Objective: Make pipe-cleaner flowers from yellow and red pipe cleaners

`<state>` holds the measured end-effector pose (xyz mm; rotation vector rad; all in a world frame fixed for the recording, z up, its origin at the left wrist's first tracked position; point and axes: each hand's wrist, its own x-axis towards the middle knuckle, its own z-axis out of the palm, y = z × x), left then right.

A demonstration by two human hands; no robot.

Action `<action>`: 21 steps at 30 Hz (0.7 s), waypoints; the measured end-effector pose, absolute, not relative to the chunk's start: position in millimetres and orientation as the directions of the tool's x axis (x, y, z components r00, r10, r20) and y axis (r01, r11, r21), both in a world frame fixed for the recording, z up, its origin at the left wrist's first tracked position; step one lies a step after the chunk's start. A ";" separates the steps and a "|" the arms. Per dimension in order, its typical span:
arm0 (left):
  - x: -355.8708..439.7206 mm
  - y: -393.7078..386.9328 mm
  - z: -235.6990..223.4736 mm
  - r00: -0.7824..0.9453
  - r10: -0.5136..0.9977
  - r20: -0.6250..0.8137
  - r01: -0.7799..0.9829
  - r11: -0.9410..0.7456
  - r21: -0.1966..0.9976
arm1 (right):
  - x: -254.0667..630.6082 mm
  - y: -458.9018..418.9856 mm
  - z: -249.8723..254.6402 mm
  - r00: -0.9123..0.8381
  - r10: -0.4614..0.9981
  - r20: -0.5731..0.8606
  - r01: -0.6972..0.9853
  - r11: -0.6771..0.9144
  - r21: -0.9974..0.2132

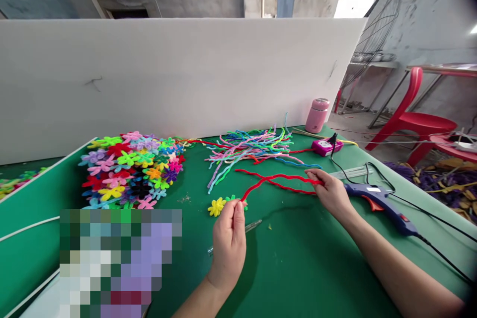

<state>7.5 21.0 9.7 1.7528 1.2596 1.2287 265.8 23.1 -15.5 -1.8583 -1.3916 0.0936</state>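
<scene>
A wavy red pipe cleaner (283,176) stretches between my two hands above the green table (298,268). My left hand (229,238) pinches its near end between thumb and finger. The far end is gripped by my right hand (330,191). Another red pipe cleaner (257,175) crosses behind it, reaching toward my right fingers; I cannot tell whether they hold it too. Just beyond my left hand lies a yellow fuzzy flower (216,207), with a green one partly hidden beside it. A clear glue stick (253,226) lies partly behind that hand.
Colourful fuzzy flowers (137,174) are heaped at left, loose pipe cleaners (249,146) at the back. A blue glue gun (383,201) with its cord lies right of my right hand, near a magenta power socket (327,146) and a pink bottle (317,117). A white panel (186,74) stands behind.
</scene>
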 end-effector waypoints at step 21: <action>18.5 8.0 15.1 0.379 0.921 0.091 0.138 -0.154 0.978 | 166.0 -17.3 19.1 -0.164 0.977 0.139 0.250 0.178 -0.952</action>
